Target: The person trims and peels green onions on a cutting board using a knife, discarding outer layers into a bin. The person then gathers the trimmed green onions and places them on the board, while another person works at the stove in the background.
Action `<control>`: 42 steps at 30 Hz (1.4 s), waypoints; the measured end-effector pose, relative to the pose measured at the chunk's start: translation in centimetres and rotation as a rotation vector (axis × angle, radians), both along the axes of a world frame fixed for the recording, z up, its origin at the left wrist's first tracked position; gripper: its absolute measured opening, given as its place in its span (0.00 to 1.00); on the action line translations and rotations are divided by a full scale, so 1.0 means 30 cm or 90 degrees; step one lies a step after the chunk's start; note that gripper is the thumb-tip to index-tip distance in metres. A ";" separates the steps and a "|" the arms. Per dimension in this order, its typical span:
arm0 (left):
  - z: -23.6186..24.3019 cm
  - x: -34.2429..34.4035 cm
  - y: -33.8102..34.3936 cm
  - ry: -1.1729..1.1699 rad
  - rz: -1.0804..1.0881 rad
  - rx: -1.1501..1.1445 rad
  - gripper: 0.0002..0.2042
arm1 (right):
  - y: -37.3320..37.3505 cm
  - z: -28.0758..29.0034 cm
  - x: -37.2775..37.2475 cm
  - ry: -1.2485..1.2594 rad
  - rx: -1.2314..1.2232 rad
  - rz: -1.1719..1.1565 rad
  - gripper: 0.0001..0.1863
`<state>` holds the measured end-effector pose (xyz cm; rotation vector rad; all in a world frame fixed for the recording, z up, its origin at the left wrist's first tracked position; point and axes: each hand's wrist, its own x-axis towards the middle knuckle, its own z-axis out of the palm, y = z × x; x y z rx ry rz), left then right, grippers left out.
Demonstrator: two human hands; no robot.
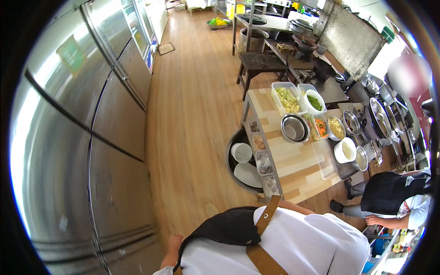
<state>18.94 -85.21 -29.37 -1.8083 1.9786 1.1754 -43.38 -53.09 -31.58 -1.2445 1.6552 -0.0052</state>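
My left hand (pixel 174 242) shows at the lower edge, just past my white sleeve and beside the black apron. Its fingers cannot be made out, and it is nearest to the steel refrigerator doors (pixel 117 192). Only a strip of my right forearm (pixel 297 207) appears, at the near edge of the wooden-topped table (pixel 293 172). The apron's brown strap (pixel 268 213) and my body hide the right hand. On the table stand nested steel bowls (pixel 294 127), a clear tub of pale green chopped vegetables (pixel 288 99), and a container of orange pieces (pixel 320 127).
Under the table's left edge, a large round basin (pixel 233 169) holds white containers. A co-worker in a black apron (pixel 385 192) stands at the right. A dark stool (pixel 261 64) and a stove area lie beyond the table. Wood-look floor (pixel 192 119) runs along the refrigerators.
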 end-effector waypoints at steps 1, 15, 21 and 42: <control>0.006 0.017 -0.175 0.013 0.008 -0.022 0.18 | -0.179 0.134 0.016 0.051 -0.075 0.011 0.16; -0.033 -1.040 -1.669 0.095 -0.177 -0.033 0.17 | -1.352 0.210 -0.561 0.003 -0.057 -0.190 0.16; 0.090 -1.715 -2.090 0.107 -0.252 -0.063 0.16 | -1.718 0.347 -0.945 0.136 -0.100 -0.305 0.18; 0.292 -4.759 -2.621 0.096 -0.960 -0.087 0.28 | -1.984 0.852 -1.952 -0.255 -0.592 -1.589 0.22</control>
